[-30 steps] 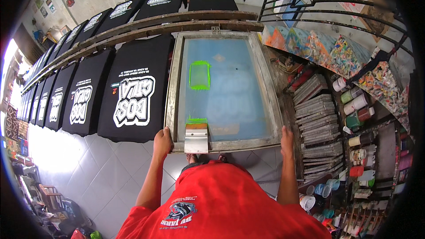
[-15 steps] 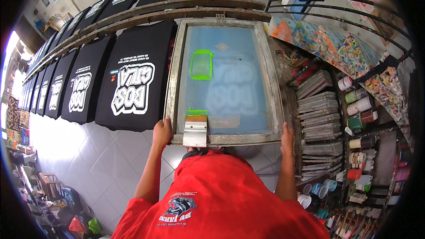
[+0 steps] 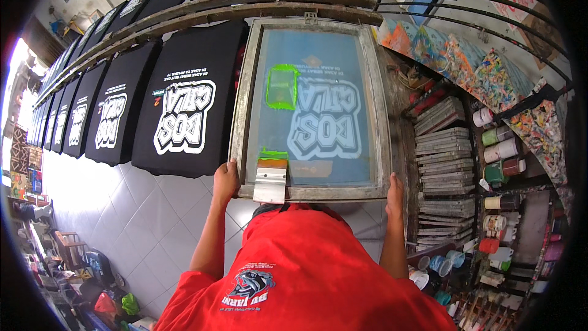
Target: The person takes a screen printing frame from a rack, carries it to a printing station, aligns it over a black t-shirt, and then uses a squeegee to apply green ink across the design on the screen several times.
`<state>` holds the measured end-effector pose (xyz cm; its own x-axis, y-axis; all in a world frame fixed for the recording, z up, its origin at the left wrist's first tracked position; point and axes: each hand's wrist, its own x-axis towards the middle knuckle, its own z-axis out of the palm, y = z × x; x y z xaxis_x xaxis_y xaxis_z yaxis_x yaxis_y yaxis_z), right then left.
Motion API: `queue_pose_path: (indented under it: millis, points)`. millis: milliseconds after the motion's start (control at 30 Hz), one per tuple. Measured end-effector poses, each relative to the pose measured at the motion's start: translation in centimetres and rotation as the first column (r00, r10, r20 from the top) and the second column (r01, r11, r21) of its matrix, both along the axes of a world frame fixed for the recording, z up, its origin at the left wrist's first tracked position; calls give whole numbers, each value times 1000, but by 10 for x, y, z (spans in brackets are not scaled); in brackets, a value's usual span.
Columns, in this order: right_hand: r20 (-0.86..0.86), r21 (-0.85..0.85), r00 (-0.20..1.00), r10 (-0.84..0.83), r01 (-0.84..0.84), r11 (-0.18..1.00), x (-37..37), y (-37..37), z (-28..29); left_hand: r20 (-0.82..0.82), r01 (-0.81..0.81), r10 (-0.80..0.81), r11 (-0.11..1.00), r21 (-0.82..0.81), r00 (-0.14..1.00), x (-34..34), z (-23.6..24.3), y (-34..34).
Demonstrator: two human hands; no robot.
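While the screen frame (image 3: pixel 334 194) runs lengthwise away between them, left hand (image 3: pixel 226 180) grips it; right hand (image 3: pixel 395 195) touches, hold unclear.

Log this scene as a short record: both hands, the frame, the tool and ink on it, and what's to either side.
Left hand: gripping the frame's near left corner
Right hand: at its near right corner
Screen frame: worn, rectangular, blue mesh; white lettering shows through
Squeegee: metal-handled, near edge, left part
Green ink: small rectangular outline, plus strip by the squeegee
Left side: black shirts, white-printed
Right side: stacked flat pieces, containers
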<state>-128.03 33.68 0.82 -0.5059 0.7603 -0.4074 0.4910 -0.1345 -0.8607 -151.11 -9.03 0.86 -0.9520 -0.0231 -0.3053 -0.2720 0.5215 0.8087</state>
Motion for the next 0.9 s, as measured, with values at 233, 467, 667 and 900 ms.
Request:
queue_pose_path:
  millis: [233, 467, 667, 900]
  points:
    - [14, 22, 995, -101, 101, 995, -3, 3, 6, 22, -15, 15, 999, 35, 1000, 3, 20, 12]
    - [-32, -9, 999, -32, 32, 999, -1, 6, 8, 52, -44, 40, 996, 82, 998, 3, 21, 13]
    - [-24, -28, 996, -83, 82, 996, -4, 2, 6, -36, 2, -3, 1000, -24, 999, 1, 9, 8]
    - [-27, -29, 994, -107, 106, 994, -3, 4, -1, 43, -8, 9, 1000, -19, 999, 1, 3, 10]
